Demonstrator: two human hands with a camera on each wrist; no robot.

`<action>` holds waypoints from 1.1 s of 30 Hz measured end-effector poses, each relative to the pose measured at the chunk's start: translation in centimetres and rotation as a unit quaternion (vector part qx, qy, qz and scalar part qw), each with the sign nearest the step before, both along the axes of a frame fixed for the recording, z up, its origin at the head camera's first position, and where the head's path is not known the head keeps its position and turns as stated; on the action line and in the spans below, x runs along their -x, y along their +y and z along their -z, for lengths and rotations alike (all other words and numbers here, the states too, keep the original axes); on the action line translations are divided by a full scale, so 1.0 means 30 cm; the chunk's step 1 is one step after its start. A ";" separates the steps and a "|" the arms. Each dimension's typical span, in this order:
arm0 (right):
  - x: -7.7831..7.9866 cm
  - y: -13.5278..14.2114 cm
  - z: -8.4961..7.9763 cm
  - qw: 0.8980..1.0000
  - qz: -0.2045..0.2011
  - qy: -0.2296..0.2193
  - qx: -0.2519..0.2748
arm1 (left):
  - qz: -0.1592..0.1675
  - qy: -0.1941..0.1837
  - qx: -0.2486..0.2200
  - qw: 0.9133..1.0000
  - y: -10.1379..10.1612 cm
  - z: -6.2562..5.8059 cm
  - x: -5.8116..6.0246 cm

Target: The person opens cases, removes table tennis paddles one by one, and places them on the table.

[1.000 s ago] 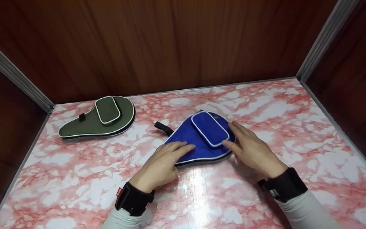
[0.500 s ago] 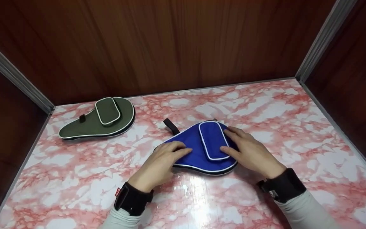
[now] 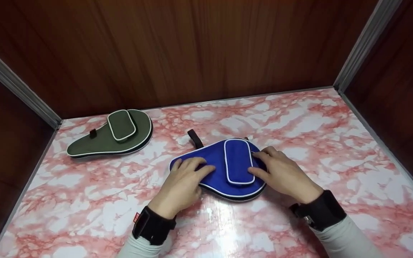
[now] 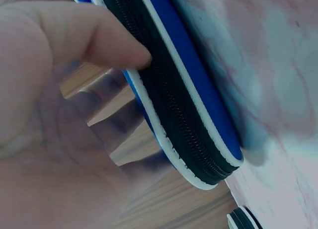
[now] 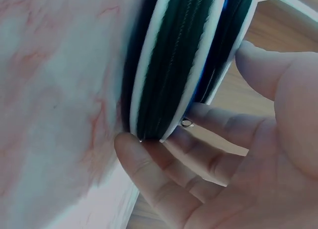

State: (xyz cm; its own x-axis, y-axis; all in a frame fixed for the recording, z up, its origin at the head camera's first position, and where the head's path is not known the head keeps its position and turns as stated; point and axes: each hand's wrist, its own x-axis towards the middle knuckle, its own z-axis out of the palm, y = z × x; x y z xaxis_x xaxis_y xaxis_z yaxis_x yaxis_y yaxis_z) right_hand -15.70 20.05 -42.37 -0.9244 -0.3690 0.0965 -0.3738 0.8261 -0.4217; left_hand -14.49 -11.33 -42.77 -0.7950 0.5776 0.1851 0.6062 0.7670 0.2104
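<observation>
The blue case [image 3: 233, 165] lies flat on the table [image 3: 84, 200], apart from the green case [image 3: 102, 139]; its placing looks almost done. Left hand [image 3: 183, 182] and right hand [image 3: 283, 173] touch it, fingers spread; only the release seems left.

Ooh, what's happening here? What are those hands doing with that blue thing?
A person has both hands on a blue case lying on the pink-and-white table. The left hand rests over its narrow end. The right hand touches the rounded end, with its thumb by the pocket. A black strap pokes out on the far side. A green case lies farther back, off to the left, and nobody is touching that one.
</observation>
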 end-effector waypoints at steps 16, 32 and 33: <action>0.027 0.018 -0.035 0.999 -0.011 -0.024 0.029 | 0.004 -0.079 0.001 0.997 -0.019 0.005 0.003; 0.262 0.044 -0.020 0.987 -0.146 0.003 -0.074 | 0.013 -0.069 -0.005 0.998 -0.015 0.014 0.005; 0.269 0.041 -0.019 0.986 -0.149 0.005 -0.070 | 0.013 -0.066 -0.006 0.998 -0.016 0.015 0.006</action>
